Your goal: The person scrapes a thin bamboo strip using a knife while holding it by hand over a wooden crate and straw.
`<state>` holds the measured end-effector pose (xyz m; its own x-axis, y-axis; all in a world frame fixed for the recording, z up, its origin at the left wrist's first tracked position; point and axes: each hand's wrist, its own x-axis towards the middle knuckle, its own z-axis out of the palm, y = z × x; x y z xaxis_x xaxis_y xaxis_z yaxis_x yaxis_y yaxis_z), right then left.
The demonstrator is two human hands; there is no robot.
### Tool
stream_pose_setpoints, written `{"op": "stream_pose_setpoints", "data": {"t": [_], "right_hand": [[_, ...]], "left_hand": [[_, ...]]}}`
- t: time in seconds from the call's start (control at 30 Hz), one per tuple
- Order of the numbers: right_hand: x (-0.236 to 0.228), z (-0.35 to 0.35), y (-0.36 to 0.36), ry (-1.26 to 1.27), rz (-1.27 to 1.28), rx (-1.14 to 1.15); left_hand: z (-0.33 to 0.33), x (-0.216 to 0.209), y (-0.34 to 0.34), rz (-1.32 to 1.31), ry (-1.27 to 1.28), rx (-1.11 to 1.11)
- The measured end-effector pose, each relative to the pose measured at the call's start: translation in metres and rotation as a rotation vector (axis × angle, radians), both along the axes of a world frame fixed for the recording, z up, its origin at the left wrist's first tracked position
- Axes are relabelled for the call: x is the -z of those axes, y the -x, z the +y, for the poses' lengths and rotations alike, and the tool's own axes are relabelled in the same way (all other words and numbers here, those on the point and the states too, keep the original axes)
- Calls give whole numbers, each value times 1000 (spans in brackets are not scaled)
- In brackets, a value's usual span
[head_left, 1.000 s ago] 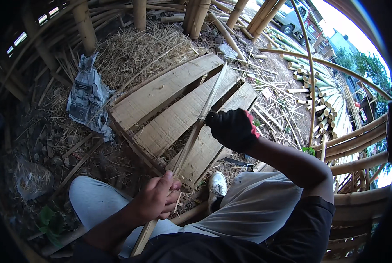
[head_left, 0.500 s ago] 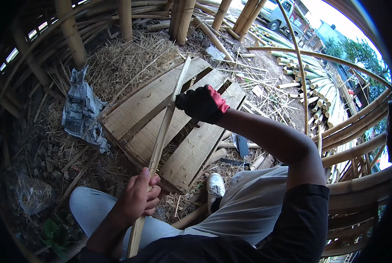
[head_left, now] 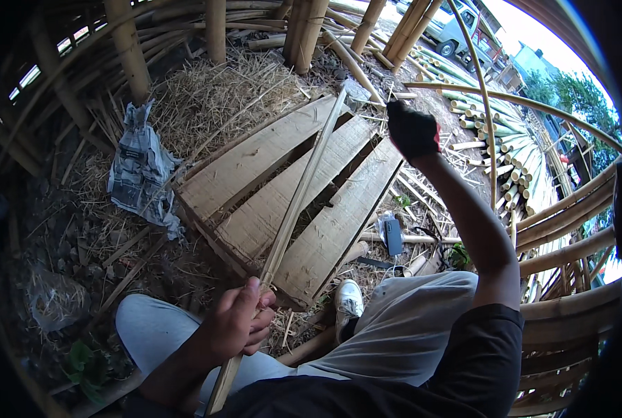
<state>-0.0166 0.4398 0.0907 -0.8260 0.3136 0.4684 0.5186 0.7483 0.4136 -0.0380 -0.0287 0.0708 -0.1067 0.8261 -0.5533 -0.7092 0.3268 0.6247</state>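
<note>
R hand (head_left: 413, 130), in a black glove w/ red cuff, is now raised high and far out past the boards, arm nearly straight; 1 s ago it sat low on the bamboo strip (head_left: 298, 202) about mid-length, and 0.5 s ago it was already sliding up. So it has run along the strip toward the far tip and lifted off. Judging by that, one stroke along the strip looks finished. Glove fingers look curled in, but can't tell if they pinch anything; no tool or sliver is clear in the fist.

L hand (head_left: 235, 325), bare, is closed tight round the near end of the strip, just above the grey-trousered knee. It sits in much the same spot as before.

Strip: long, thin, pale. Long axis runs from L fist at lower centre up and slightly right, across the wooden planks (head_left: 269, 157), far tip pointing toward the bamboo poles (head_left: 304, 31) at top. The near end pokes down past the fist toward the body.

Around: crumpled newspaper (head_left: 138, 171) left of planks, straw behind, white shoe (head_left: 348, 301) at plank edge.
</note>
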Motion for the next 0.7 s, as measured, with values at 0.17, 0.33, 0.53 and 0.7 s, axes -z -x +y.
{"op": "stream_pose_setpoints", "data": {"t": [0.17,0.33,0.53,0.7], "right_hand": [[10,-160,-23,208,-143,-596],[44,-139,-16,278,-108,-560],[51,68,3,77,-190,14],[13,60,-28,-40,-113,142]], "left_hand": [[3,2,-4,-5,19,2],[10,7,-13,65,44,7],[2,0,-35,13,27,127],[3,9,-19,-67,7,99]]}}
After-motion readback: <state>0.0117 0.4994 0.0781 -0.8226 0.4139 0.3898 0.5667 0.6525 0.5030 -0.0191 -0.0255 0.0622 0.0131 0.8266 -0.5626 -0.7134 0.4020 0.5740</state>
